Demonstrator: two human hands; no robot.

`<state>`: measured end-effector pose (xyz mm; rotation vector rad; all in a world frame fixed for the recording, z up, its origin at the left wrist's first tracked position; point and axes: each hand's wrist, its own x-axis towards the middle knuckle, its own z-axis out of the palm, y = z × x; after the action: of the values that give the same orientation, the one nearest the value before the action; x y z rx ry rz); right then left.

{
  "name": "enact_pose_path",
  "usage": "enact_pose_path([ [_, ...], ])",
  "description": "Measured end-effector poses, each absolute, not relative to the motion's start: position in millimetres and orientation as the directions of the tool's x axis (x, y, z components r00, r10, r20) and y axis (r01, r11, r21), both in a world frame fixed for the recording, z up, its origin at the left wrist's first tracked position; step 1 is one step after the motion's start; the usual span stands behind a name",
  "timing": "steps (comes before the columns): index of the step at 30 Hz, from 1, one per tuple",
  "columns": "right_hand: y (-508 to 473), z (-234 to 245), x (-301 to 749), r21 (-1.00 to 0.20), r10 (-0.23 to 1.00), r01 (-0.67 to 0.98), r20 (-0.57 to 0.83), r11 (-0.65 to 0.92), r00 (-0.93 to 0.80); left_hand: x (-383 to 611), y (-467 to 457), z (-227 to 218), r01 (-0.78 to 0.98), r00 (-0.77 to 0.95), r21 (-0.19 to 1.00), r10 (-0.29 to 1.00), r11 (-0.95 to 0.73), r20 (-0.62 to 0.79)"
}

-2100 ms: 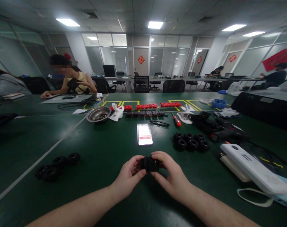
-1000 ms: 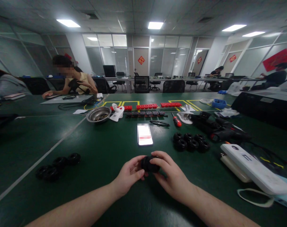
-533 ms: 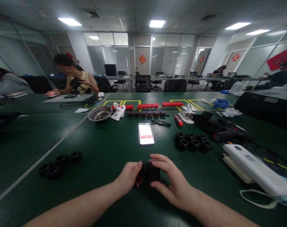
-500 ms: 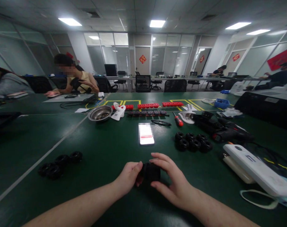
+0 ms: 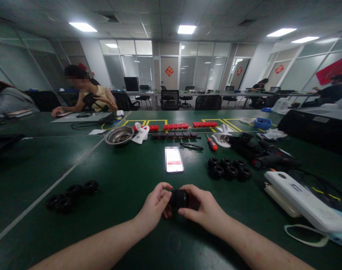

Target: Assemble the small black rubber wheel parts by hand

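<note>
One black part (image 5: 180,199) sat between left hand (image 5: 154,204) and right hand (image 5: 206,205), fingers of both half-curled and gripping it from either side; dim outline, probably rounded. Phone (image 5: 174,160) lay just beyond the fingertips.

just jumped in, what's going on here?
Someone's left grip and right grip hold a black rounded part between them at a green table. Just beyond lies a phone with its screen lit. Six black ring-shaped pieces sit grouped to the right, and four similar ones to the left. A red-and-black screwdriver lies farther back.
</note>
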<state>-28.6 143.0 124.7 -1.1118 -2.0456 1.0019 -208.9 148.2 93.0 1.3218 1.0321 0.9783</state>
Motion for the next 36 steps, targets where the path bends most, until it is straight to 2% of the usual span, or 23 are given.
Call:
enact_pose_path([
  [4, 147, 119, -30, -0.842, 0.896, 0.433, 0.121, 0.321, -0.428, -207, 148, 95, -0.050, 0.255, 0.997, 0.966, 0.057, -0.043],
  [8, 151, 117, -29, -0.905, 0.897, 0.332, 0.106, 0.266, -0.430, -208, 147, 102, -0.118, 0.326, 0.990, 0.945, 0.077, -0.034],
  [11, 149, 121, -26, -0.853, 0.859, 0.330, 0.230, 0.404, -0.457, -209, 149, 102, -0.116, 0.338, 0.990, 0.940, 0.085, -0.041],
  [14, 145, 128, -25, -0.685, 0.728, 0.369, 0.350, 0.628, -0.589, -210, 152, 98, 0.018, 0.304, 0.993, 0.946, 0.114, -0.115],
  [16, 142, 131, -25, -0.615, 0.651, 0.349, 0.373, 0.707, -0.661, -211, 152, 97, 0.118, 0.292, 0.985, 0.944, 0.125, -0.155],
  [19, 139, 131, -26, -0.582, 0.618, 0.338, 0.387, 0.739, -0.684, -210, 150, 101, 0.184, 0.284, 0.974, 0.942, 0.129, -0.178],
  [25, 136, 135, -26, -0.563, 0.597, 0.325, 0.406, 0.760, -0.692, -211, 151, 103, 0.173, 0.302, 0.978, 0.939, 0.113, -0.162],
  [28, 137, 134, -28, -0.668, 0.720, 0.393, 0.316, 0.632, -0.618, -211, 152, 97, 0.139, 0.330, 0.984, 0.932, 0.108, -0.149],
  [31, 142, 127, -30, -0.870, 0.891, 0.445, -0.015, 0.212, -0.454, -211, 150, 95, 0.063, 0.373, 0.996, 0.924, 0.071, -0.089],
  [33, 148, 120, -31, -0.909, 0.896, 0.414, -0.211, -0.034, -0.390, -210, 147, 97, 0.022, 0.386, 0.999, 0.921, 0.038, -0.044],
  [34, 150, 117, -31, -0.912, 0.890, 0.399, -0.253, -0.090, -0.379, -210, 146, 98, 0.014, 0.387, 1.000, 0.921, 0.027, -0.030],
  [36, 153, 113, -30, -0.917, 0.896, 0.386, -0.250, -0.097, -0.367, -209, 143, 101, 0.021, 0.388, 1.000, 0.921, 0.007, -0.014],
])
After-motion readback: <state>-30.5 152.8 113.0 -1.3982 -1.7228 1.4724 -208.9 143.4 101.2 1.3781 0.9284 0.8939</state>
